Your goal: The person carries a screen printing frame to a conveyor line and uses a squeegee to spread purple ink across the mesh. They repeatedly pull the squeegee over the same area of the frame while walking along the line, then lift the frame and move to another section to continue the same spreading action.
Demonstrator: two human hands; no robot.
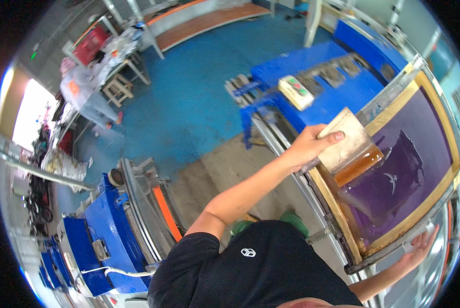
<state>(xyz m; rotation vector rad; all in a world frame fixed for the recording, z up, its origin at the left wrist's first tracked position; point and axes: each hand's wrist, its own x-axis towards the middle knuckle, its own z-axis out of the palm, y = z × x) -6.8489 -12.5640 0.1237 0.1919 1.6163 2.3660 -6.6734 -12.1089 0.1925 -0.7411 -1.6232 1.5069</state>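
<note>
My left hand [312, 146] is closed around a squeegee [345, 136] with a wide pale board and an amber blade edge. The blade rests at the left part of a printing screen's purple mesh [435, 123], next to a wet dark patch of ink [378, 187]. A small pale figure [390, 182] shows within that patch. My right hand [419, 246] is at the near right edge of the screen, its fingers curled on a pale handle [417, 236] by the metal bar. A wooden frame [337, 213] borders the mesh.
Beyond the screen stands a blue machine [317, 66] carrying a control box [295, 92] with coloured buttons. Another blue machine [112, 220] and an orange-edged rail [167, 210] lie to my left. Far left, a person [81, 92] bends beside a cluttered table [119, 61] and a wooden stool [118, 90].
</note>
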